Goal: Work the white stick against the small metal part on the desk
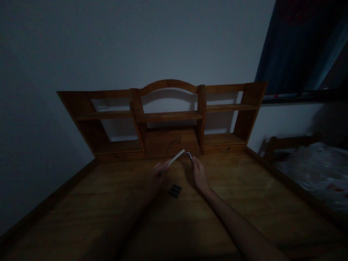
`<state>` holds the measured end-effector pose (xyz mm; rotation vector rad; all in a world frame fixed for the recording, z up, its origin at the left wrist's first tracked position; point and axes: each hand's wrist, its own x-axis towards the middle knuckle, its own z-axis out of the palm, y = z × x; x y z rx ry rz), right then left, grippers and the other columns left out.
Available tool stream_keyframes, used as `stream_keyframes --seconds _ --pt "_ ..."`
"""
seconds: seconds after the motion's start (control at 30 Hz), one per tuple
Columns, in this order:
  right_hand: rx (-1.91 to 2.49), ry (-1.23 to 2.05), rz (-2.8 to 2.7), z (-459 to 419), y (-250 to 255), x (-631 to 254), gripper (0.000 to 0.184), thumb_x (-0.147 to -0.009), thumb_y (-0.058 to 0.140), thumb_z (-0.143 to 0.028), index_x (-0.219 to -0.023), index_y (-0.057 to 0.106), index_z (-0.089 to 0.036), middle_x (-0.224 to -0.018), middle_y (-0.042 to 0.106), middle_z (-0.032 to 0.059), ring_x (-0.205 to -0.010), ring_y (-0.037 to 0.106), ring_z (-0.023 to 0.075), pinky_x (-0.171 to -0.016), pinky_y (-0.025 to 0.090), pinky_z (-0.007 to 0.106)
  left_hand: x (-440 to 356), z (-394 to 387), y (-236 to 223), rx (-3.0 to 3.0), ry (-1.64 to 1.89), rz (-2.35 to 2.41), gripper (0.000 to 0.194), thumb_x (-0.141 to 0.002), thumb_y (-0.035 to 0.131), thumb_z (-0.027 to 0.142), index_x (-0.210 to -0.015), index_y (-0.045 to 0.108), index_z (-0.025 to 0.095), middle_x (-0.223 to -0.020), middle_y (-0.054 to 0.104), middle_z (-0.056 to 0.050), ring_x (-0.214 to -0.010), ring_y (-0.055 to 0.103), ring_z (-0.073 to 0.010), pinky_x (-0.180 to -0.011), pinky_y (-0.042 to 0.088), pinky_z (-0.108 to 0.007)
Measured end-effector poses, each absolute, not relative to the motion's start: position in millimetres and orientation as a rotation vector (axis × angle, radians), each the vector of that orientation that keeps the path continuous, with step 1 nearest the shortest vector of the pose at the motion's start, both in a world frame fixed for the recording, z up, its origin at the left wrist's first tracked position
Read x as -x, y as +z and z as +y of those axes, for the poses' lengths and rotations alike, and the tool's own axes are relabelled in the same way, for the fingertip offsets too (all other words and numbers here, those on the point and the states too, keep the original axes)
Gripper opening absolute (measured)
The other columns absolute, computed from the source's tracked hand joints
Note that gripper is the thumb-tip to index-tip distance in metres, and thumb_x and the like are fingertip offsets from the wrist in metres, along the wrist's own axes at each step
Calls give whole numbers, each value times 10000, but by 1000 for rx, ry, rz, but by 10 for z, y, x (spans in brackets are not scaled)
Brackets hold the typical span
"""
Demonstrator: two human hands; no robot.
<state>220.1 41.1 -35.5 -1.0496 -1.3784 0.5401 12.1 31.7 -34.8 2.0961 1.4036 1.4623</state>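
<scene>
My left hand (157,177) is closed around a slim pale stick (176,157) that looks like a candle and slants up to the right. My right hand (199,175) grips a slender tool with a bent, shiny metal neck (189,156), possibly a lighter. Its tip points left, close to the upper end of the stick, with a small gap between them. No flame shows. Below the hands, several small dark oblong pieces (175,190) lie side by side on the wooden desk (231,185); the dim light hides what they are.
A wooden shelf unit (170,116) with an arched middle stands along the back of the desk, against the wall. Raised edges run down both sides. To the right are a wooden chair back (296,141) and a pile of pale plastic bags (315,166).
</scene>
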Motion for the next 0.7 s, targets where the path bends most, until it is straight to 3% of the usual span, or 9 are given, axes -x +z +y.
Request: stream_keyframes --seconds 0.2,0.37,0.5,0.7 --pt "1089 540 -1370 430 -366 -2212 471 -1002 335 -511 -865 649 -188 -754 632 24 -688 560 185 -648 377 265 -107 308 -331 -2069 1471 1381 360 -967 490 397 -1282 630 295 -1236 683 -37 -1117 629 -212 -981 492 -378" --pt "1080 557 -1387 408 -356 -2197 474 -998 341 -517 -905 663 -181 -799 656 39 -740 586 200 -670 390 269 -160 263 -322 -2110 1393 1349 366 -969 485 390 -1298 619 306 -1144 706 -35 -1020 653 -198 -895 525 -335" --pt "1086 553 -1355 399 -331 -2214 473 -1002 332 -517 -859 639 -187 -727 607 7 -656 533 172 -627 369 258 -134 276 -317 -2092 1429 1400 376 -968 484 399 -1299 623 287 -1089 710 -38 -979 661 -196 -878 532 -327" --pt "1098 556 -1354 428 -367 -2219 466 -1005 327 -511 -860 635 -192 -761 617 21 -687 543 183 -638 369 265 -122 255 -275 -2067 1491 1382 366 -968 487 400 -1284 633 286 -1218 684 -36 -1092 634 -214 -974 505 -373"
